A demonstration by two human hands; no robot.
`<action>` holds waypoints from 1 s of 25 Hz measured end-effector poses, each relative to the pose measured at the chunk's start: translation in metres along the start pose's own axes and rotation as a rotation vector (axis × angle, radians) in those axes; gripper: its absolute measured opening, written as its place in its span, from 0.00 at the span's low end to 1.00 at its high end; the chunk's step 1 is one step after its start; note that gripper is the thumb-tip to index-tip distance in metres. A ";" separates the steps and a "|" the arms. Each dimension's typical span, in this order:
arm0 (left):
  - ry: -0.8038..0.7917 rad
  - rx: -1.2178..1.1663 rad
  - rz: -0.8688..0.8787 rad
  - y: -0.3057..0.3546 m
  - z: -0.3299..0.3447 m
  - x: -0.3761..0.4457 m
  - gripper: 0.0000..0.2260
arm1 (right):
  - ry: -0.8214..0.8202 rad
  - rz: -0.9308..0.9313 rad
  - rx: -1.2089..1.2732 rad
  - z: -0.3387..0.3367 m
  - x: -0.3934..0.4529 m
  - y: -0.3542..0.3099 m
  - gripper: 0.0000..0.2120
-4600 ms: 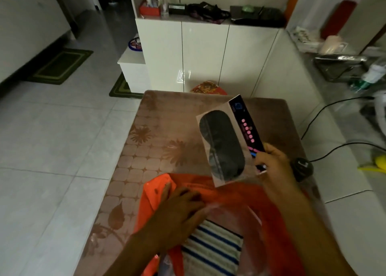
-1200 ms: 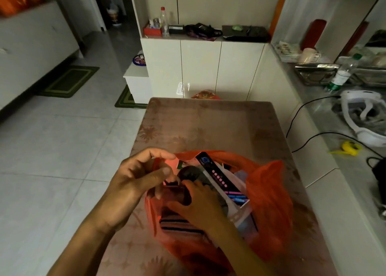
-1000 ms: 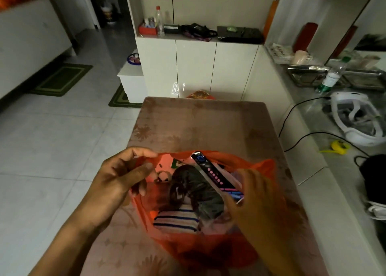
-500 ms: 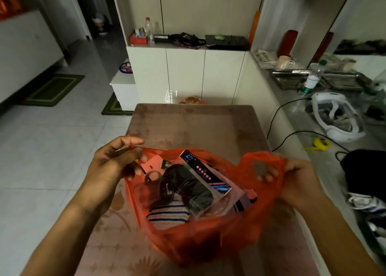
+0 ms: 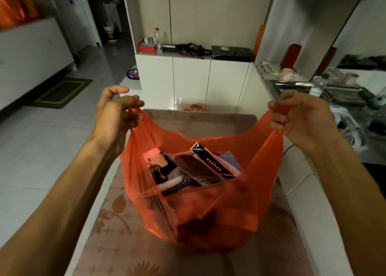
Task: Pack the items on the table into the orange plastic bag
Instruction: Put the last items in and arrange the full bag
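Between both hands, a taut, crinkled orange plastic bag (image 5: 208, 213).

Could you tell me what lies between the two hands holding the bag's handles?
In the head view, the orange bag's open mouth spans between left hand and right hand, with packed items below.

Light: dim indoor, warm, muted colours.
Source: not in view; brightest on the pale floor (image 5: 41, 142) left of the bag (image 5: 208, 208).
Glare: small white reflection on the glossy cabinet (image 5: 175, 102) doors behind the bag; sheen on the metal tray (image 5: 342, 91) to its far right.
Shadow: dark doorway (image 5: 104, 10) beyond the bag, upper left; bag bottom murky.
Blur: soft throughout; counter right of the bag smeared.
Distortion: wide-angle; wall lines bowed, forearms stretched towards the lower corners.
Focus: sharpest on contents inside the bag.
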State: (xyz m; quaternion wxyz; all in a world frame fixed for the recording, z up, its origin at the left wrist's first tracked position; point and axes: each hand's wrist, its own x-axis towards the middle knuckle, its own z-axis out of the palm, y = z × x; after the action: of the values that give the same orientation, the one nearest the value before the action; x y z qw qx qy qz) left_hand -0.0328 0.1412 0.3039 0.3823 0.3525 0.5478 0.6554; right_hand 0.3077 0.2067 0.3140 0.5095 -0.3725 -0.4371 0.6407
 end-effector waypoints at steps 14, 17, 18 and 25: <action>-0.282 0.343 -0.160 -0.050 -0.019 -0.004 0.18 | 0.236 0.232 -0.806 -0.025 0.016 0.025 0.15; -0.355 0.391 -0.207 -0.052 -0.033 -0.009 0.25 | 0.206 0.177 -0.885 -0.022 0.005 0.023 0.17; -0.364 0.379 -0.222 -0.053 -0.038 -0.011 0.27 | 0.198 0.157 -0.889 -0.020 0.002 0.023 0.18; -0.354 0.406 -0.270 -0.067 -0.055 -0.009 0.27 | 0.247 -0.079 -0.911 0.009 -0.012 0.028 0.16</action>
State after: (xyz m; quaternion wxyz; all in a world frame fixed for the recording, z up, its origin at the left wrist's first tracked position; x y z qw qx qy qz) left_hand -0.0694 0.1161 0.2293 0.4772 0.4547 0.6344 0.4039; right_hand 0.2930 0.1905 0.2912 0.3665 -0.6145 -0.6236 0.3149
